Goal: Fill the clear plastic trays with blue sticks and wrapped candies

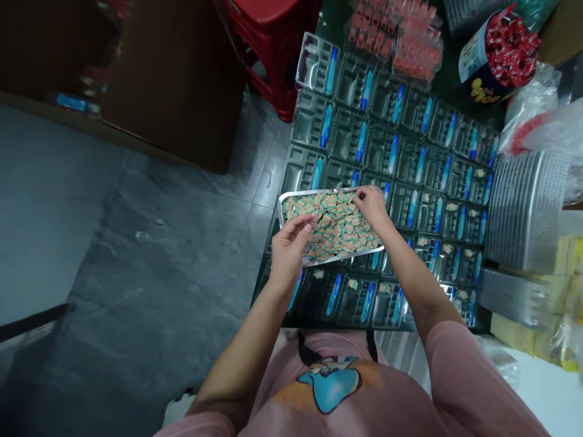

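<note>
A metal-rimmed tray (337, 257) full of small green, cream and orange striped pieces (334, 221) rests over rows of clear plastic trays (348, 130). Over its left end is my left hand (291, 243), thumb and fingertips close together; whatever they pinch is too small to make out. My right hand (371, 203) reaches in at the upper right edge, fingertips bent down onto the pieces and pinched, what is between them hidden. Each clear tray shows a blue pen-like stick (334, 294), and several in the right and front rows also hold striped pieces (353, 283).
Packs of red-orange parts (416, 54) and a bucket of red wrapped items (510, 51) stand at the back. Stacked clear trays (523, 209) line the right side. A red stool (273, 36) and a cardboard box (173, 79) are at the upper left.
</note>
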`<state>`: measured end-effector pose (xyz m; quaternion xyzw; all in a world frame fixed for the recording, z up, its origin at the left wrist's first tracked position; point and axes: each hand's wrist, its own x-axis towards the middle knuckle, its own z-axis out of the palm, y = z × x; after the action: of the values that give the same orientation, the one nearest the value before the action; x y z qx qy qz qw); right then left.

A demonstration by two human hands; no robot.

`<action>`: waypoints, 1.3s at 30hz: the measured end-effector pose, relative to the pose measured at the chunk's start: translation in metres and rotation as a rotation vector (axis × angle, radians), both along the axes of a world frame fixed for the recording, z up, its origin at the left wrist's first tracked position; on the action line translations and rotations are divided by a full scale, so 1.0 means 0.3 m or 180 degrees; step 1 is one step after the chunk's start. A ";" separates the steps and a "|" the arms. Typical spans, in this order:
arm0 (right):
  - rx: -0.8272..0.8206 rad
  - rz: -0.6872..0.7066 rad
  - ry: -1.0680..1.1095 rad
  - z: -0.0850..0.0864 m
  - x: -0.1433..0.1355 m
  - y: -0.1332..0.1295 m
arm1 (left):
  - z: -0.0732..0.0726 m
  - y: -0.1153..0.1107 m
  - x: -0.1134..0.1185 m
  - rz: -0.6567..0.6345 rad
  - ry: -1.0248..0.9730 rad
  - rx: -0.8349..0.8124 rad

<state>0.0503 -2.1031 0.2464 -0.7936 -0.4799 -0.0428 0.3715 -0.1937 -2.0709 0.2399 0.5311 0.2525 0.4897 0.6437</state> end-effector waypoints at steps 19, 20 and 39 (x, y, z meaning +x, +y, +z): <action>0.0201 -0.0193 0.0561 0.020 -0.006 -0.041 | 0.020 -0.011 0.089 -0.0198 0.0194 0.0237; 0.0283 -0.0160 0.0697 0.025 -0.011 -0.062 | 0.023 -0.007 0.105 -0.0216 0.0245 0.0327; 0.1044 0.1066 0.1765 -0.011 -0.218 -0.174 | 0.009 -0.012 0.166 -0.0118 0.0281 0.0026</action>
<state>-0.0152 -2.1555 0.2433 -0.6153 -0.4710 0.1591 0.6118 -0.1439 -2.0744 0.2427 0.5594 0.2688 0.4548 0.6387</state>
